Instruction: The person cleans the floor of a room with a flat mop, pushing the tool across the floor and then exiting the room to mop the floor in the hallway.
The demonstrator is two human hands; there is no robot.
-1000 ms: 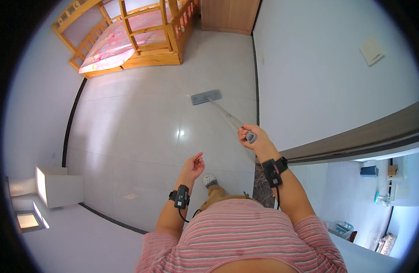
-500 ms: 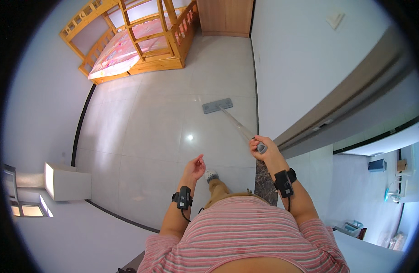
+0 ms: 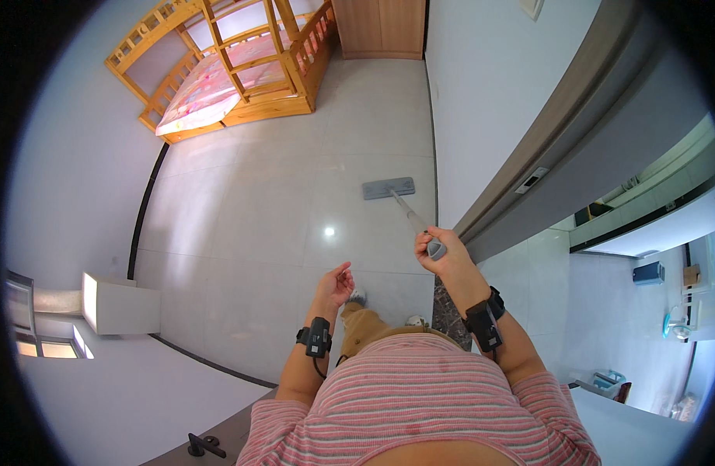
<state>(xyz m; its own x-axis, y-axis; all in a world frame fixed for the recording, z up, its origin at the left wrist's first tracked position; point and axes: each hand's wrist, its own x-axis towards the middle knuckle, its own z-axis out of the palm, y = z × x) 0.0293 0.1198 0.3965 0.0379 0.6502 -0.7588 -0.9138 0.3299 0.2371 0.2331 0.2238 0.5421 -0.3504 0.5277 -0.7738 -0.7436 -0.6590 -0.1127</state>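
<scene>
Wooden bunk bed [image 3: 237,66]: far corner of the tiled floor [image 3: 241,233].
Mop [image 3: 400,203]: flat head on the floor beside the right wall.
Right hand [image 3: 443,256]: gripping the mop handle's end.
Left hand [image 3: 334,286]: empty, fingers loosely curled.

wall plate [image 3: 531,6] | white, square | upper right wall
</scene>
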